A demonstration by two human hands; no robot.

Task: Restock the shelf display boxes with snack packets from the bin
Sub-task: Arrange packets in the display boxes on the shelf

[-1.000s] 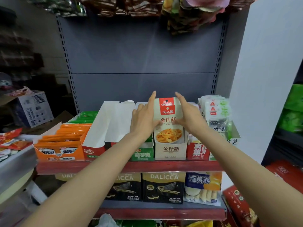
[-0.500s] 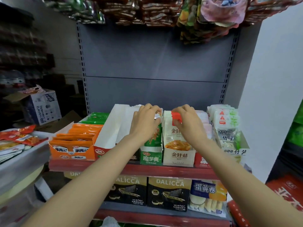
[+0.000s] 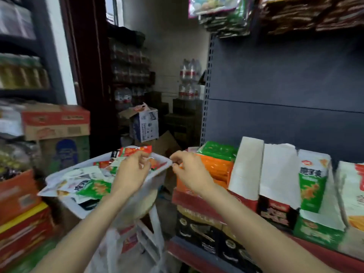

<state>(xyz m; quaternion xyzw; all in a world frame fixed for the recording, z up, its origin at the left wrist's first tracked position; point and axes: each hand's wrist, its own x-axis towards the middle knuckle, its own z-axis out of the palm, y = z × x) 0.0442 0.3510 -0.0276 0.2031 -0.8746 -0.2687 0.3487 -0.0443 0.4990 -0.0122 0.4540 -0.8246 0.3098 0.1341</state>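
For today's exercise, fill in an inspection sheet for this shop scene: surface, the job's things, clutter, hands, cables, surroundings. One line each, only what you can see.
Surface: red-edged shelf carrying display boxes.
Job's things: white bin heaped with snack packets; orange display box filled; white-flapped box beside it, contents hidden.
Clutter: plastic bag hanging under the bin.
Hands: left hand over the bin, fingers curled, blurred, grip unclear; right hand between bin and shelf, fingers loosely curled, nothing seen in it.
Cables: nothing seen.
Surroundings: stacked cartons at left, bottled water behind, hanging packets above.
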